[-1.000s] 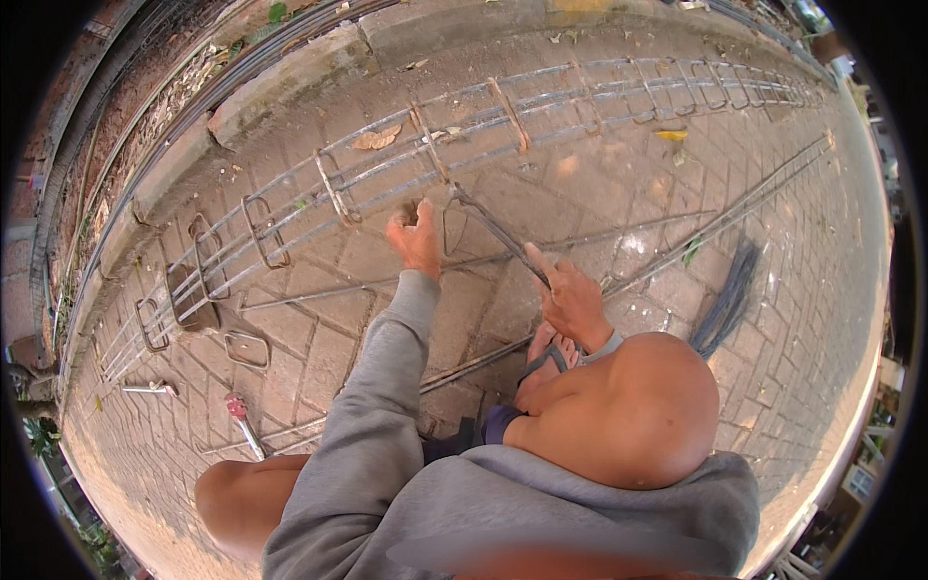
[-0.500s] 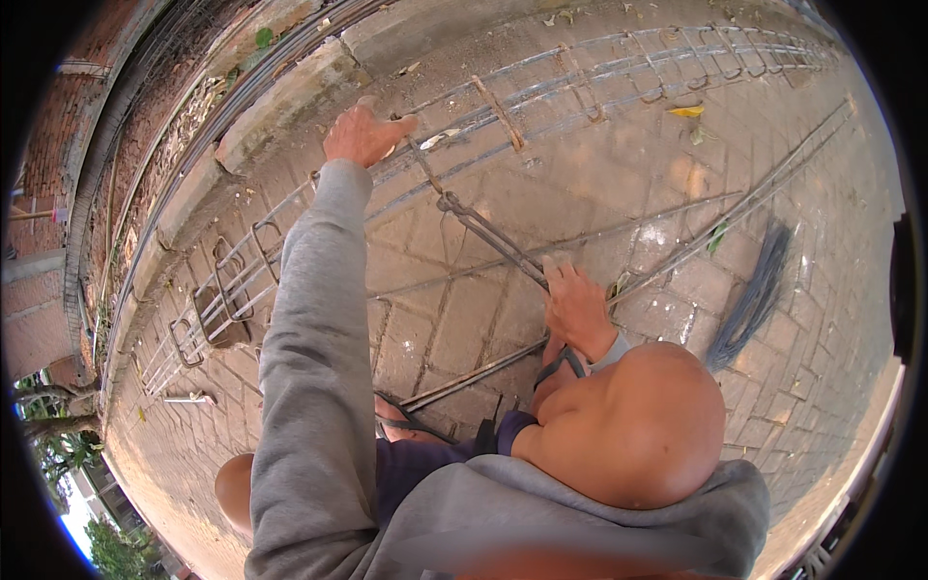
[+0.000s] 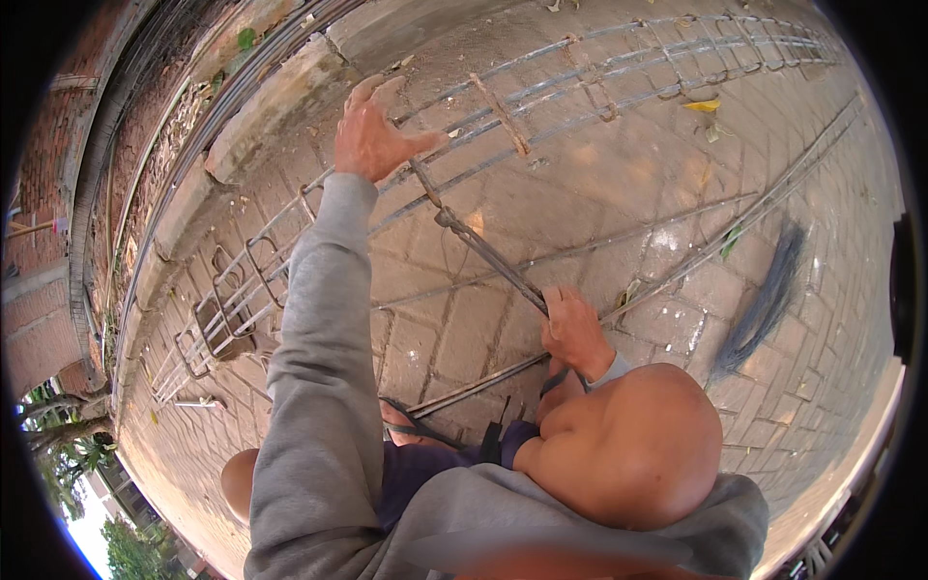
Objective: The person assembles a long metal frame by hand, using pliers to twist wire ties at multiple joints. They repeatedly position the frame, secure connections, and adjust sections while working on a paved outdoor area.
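A long rebar cage (image 3: 570,72) of steel bars and square stirrups lies across the paving from lower left to upper right. Over its bars, beside a rusty stirrup (image 3: 422,180), my left hand (image 3: 365,135) has its fingers and thumb spread; anything under the palm is hidden. My right hand (image 3: 577,332) is closed round the handle ends of long steel pincers (image 3: 493,259). Their jaws are at the stirrup's near end; whether they grip it or a tie wire I cannot tell.
Loose rods (image 3: 744,217) lie on the brick paving to the right. A bundle of dark tie wire (image 3: 764,304) is beyond my right knee. Along the far left runs a concrete kerb (image 3: 280,106) with more bars behind it. A yellow leaf (image 3: 702,105) lies near the cage.
My left hand has opened wider, its fingers lifting and its thumb reaching out to the right. The pincers' handles look closer together, and the jaws sit slightly lower in view.
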`<action>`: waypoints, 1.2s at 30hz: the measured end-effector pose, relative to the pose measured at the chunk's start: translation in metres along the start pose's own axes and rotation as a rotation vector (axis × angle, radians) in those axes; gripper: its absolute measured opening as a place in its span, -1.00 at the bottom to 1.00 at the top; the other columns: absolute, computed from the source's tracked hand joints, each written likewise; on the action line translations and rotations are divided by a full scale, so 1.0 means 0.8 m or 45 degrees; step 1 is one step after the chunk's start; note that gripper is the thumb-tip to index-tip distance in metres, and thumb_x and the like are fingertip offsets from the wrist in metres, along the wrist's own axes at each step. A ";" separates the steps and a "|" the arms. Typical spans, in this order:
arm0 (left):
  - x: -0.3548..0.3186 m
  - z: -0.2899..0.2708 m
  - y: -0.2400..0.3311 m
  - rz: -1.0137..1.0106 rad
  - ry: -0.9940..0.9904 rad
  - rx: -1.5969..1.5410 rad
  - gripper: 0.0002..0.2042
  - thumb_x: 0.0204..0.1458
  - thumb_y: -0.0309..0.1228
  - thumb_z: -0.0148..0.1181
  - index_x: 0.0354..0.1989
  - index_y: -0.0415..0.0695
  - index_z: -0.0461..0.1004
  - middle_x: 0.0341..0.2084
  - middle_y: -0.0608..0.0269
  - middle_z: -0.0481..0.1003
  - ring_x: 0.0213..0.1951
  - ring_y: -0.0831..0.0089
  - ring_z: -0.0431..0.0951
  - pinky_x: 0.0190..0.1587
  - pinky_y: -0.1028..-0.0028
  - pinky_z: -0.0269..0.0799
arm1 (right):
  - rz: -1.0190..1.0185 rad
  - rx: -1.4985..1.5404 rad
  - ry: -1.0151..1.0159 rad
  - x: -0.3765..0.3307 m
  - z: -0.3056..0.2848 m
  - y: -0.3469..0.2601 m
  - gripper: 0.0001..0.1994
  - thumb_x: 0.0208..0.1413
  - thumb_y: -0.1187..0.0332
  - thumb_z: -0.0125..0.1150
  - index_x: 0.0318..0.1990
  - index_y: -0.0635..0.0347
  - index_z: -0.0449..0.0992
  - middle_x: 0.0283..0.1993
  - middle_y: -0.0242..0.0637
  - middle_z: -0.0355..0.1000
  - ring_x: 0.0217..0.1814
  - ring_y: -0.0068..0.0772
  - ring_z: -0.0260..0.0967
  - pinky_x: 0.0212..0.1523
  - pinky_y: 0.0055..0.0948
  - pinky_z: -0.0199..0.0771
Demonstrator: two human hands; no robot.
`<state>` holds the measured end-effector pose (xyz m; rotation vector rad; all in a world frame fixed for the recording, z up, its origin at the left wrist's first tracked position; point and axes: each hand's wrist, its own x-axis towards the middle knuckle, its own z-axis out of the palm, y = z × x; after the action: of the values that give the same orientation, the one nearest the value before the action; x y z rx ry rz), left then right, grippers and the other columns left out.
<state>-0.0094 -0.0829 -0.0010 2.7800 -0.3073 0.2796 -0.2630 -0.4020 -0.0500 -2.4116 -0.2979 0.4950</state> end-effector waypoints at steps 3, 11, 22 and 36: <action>-0.128 0.012 0.058 -0.191 0.668 -0.463 -0.72 0.09 -0.25 0.38 -0.24 -0.24 0.57 -0.35 0.11 0.56 -0.31 0.22 0.54 -0.21 0.29 0.48 | -0.043 0.060 0.027 0.002 -0.002 0.002 -0.77 0.14 0.42 0.30 -0.08 0.27 0.46 -0.17 0.12 0.48 -0.08 0.31 0.45 -0.11 0.10 0.48; -0.198 0.167 0.046 -1.369 0.338 -2.488 -0.60 0.28 -0.29 0.11 0.19 -0.28 0.42 -0.16 0.02 0.59 -0.20 0.28 0.64 -0.20 0.29 0.68 | -0.066 0.022 -0.055 0.001 -0.025 -0.004 -0.82 0.18 0.40 0.26 -0.18 0.30 0.43 -0.22 0.13 0.48 -0.12 0.29 0.47 -0.15 0.11 0.50; -0.094 0.161 -0.045 -0.580 -0.104 -2.809 -0.42 0.38 -0.33 0.13 0.51 -0.18 0.14 -0.05 0.02 0.60 -0.22 0.26 0.71 -0.26 0.33 0.77 | -0.122 -0.146 -0.071 -0.007 -0.063 -0.017 -0.79 0.32 0.31 0.22 -0.10 0.30 0.49 -0.22 0.09 0.48 -0.12 0.27 0.45 -0.15 0.07 0.45; -0.074 0.129 0.054 -1.091 0.573 -2.751 -0.63 0.36 -0.52 0.05 0.31 -0.04 0.35 -0.48 0.52 0.35 -0.56 0.68 0.35 -0.63 0.60 0.29 | -0.103 0.127 0.143 -0.010 -0.019 -0.028 -0.83 0.28 0.37 0.28 -0.25 0.31 0.51 -0.45 0.16 0.47 -0.39 0.34 0.45 -0.38 0.07 0.41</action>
<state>-0.0603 -0.1479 -0.0971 0.5067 0.4747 0.1276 -0.2657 -0.3959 -0.0224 -2.3107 -0.3127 0.3293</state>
